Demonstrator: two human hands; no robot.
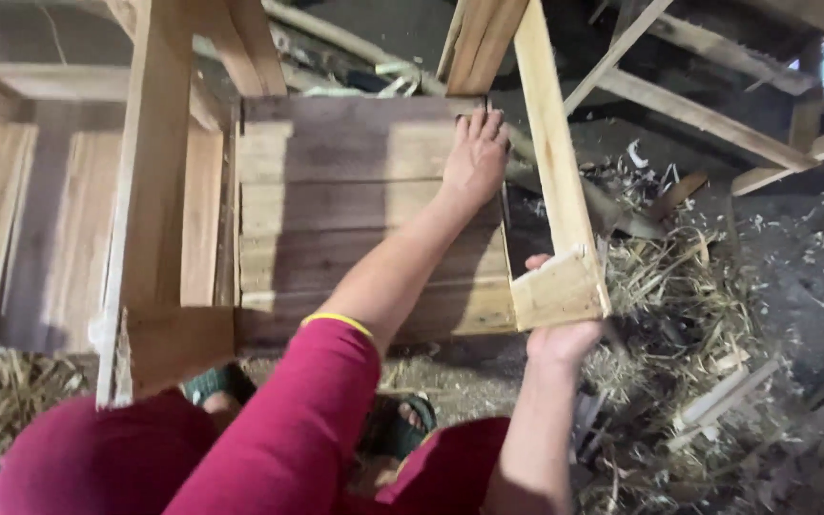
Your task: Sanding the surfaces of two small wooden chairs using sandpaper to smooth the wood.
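The left hand (475, 157) lies flat with the fingers spread on the far edge of a wooden panel (355, 215) made of several horizontal boards. The arm wears a dark red sleeve with a yellow cuff and crosses over the panel. The right hand (563, 336) is closed around the lower end of a pale wooden frame piece (557, 191), where a short block is fixed at the corner; the thumb shows above the block and the other fingers are hidden under it.

The panel stands between two long upright rails, the one at the right in the grip and a second rail (150, 191) at the left side. It sits just in front of the person's knees, and a foot in a green sandal (395, 426) shows below it.

The floor (813, 286) is dark, rough and dusty. At the right it is covered with straw, shavings and small scraps of wood (708, 315). More boards (11, 210) lie flat at the left, and other wooden frames (717, 119) stand at the back right. The light is dim.
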